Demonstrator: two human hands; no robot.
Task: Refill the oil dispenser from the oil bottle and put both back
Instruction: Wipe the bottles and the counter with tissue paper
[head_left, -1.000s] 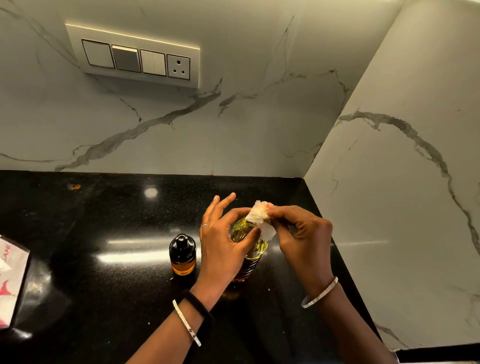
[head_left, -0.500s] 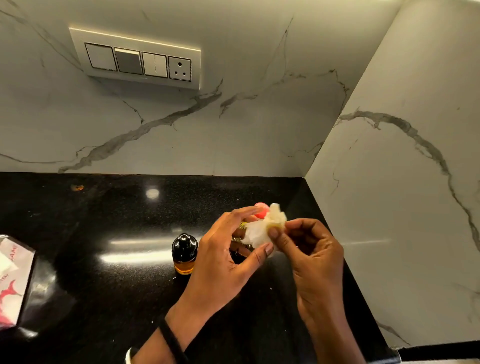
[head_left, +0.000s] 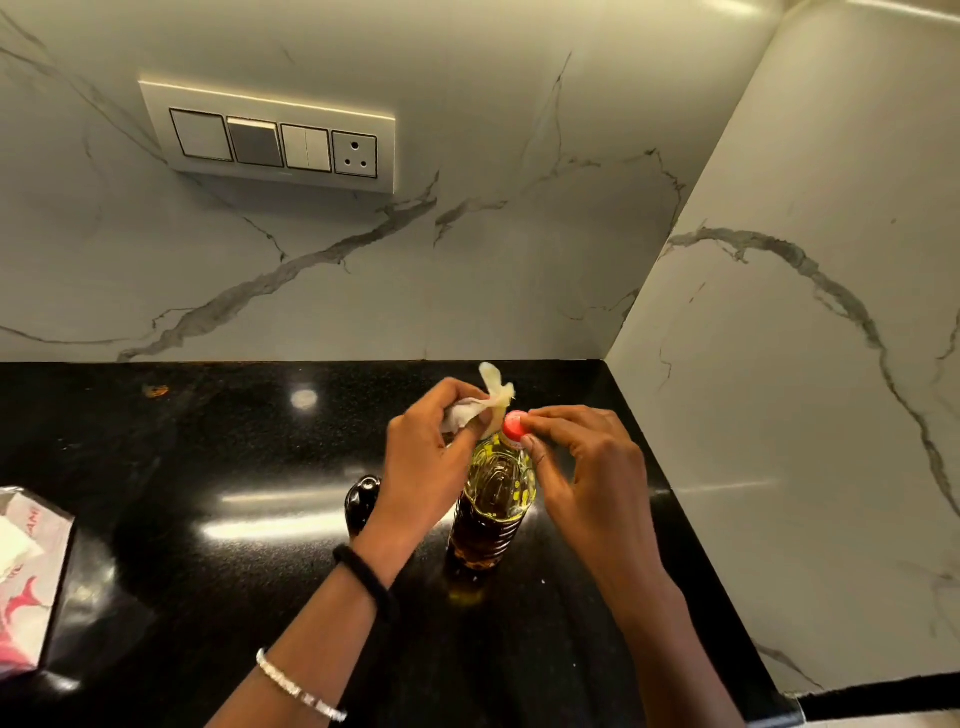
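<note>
A clear plastic oil bottle (head_left: 493, 499) with yellow oil stands upright on the black counter (head_left: 208, 571) near the right wall. Its red cap (head_left: 513, 425) sits on the neck, pinched between the thumb and fingers of my right hand (head_left: 582, 457). My left hand (head_left: 431, 457) holds a crumpled, oil-stained white tissue (head_left: 483, 405) just left of the cap. The oil dispenser (head_left: 362, 501), small with a glossy black top, stands left of the bottle, partly hidden behind my left wrist.
A white and red tissue packet (head_left: 26, 577) lies at the counter's left edge. Marble walls close the corner behind and to the right. A switch panel (head_left: 275, 140) with a socket hangs on the back wall.
The tissue has passed from my right hand to my left. My left hand has let go of the bottle, and my right hand now pinches the red cap on the neck.
</note>
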